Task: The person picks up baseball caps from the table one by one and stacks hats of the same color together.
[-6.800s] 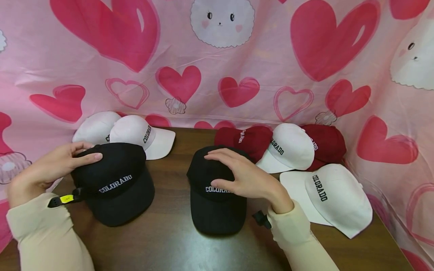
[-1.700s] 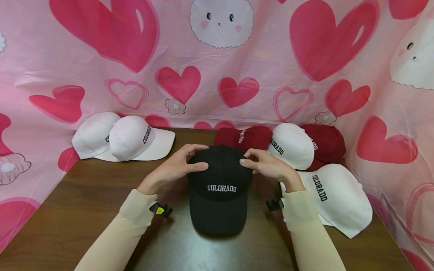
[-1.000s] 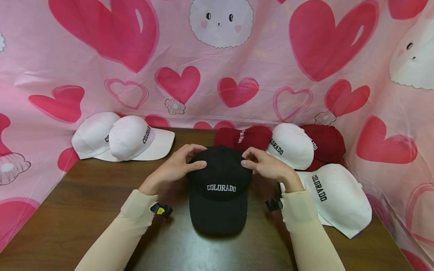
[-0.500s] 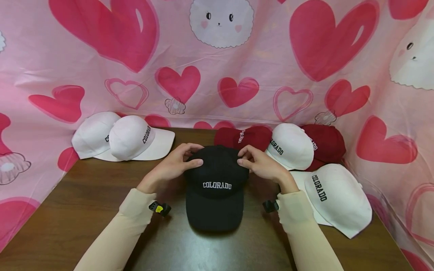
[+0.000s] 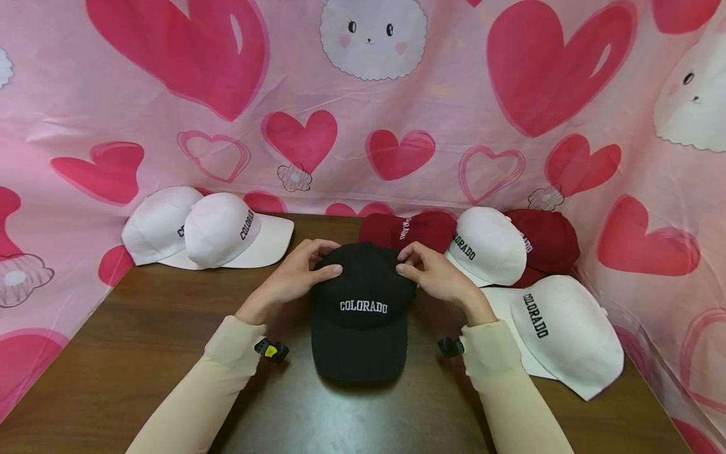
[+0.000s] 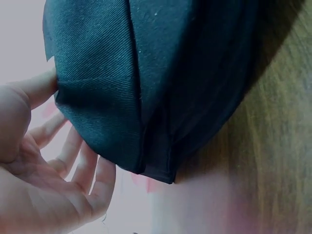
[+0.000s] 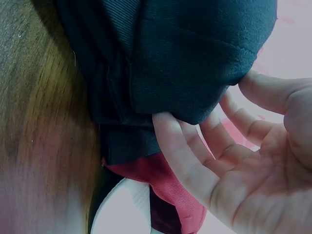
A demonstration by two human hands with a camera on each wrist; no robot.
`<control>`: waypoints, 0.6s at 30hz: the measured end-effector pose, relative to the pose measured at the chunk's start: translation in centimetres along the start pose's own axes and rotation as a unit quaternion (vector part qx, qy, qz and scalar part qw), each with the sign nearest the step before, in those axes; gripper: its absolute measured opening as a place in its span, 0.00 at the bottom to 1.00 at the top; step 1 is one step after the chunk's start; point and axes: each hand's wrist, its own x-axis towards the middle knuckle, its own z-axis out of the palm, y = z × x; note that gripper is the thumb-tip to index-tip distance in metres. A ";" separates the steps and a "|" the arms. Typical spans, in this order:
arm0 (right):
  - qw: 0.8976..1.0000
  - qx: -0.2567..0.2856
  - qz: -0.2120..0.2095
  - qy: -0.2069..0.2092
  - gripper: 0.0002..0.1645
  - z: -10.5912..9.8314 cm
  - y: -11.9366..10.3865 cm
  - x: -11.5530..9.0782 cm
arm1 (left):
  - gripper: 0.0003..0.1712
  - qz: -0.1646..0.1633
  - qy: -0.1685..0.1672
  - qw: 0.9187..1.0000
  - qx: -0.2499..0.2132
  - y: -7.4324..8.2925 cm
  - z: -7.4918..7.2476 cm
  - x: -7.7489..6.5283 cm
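A black COLORADO baseball cap [image 5: 363,274] sits mid-table, brim toward me; layered edges below its crown in the wrist views show another black cap nested underneath. My left hand [image 5: 292,280] grips the left side of the crown, thumb on top and fingers behind. On the opposite side my right hand [image 5: 441,277] pinches the crown the same way. In the left wrist view the left hand's fingers [image 6: 100,187] curl under the edge of the black cap [image 6: 97,58]. The right wrist view has the right hand's fingers [image 7: 183,161] at the lower edge of the crown.
Two overlapping white caps [image 5: 218,230] lie at the back left of the wooden table [image 5: 142,353]. Behind the right hand are a red cap [image 5: 416,230], a white cap [image 5: 493,246] and another red cap [image 5: 553,243]. A larger-looking white cap [image 5: 573,334] lies near the right edge.
Earlier the left hand held a separate black cap on the left; that cap now sits over the middle one. In the last second, both hands and the caps have shifted slightly left.
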 end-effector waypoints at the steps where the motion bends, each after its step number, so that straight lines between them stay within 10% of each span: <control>1: 1.000 -0.003 -0.001 0.002 0.16 0.0 0.0 0.0 | 0.29 0.001 0.000 1.000 0.001 0.0 0.0 0.0; 18: 1.000 -0.009 0.014 -0.018 0.20 -1.8 -0.6 -0.9 | 0.32 -0.021 -0.043 0.999 -0.006 0.7 -1.7 -0.4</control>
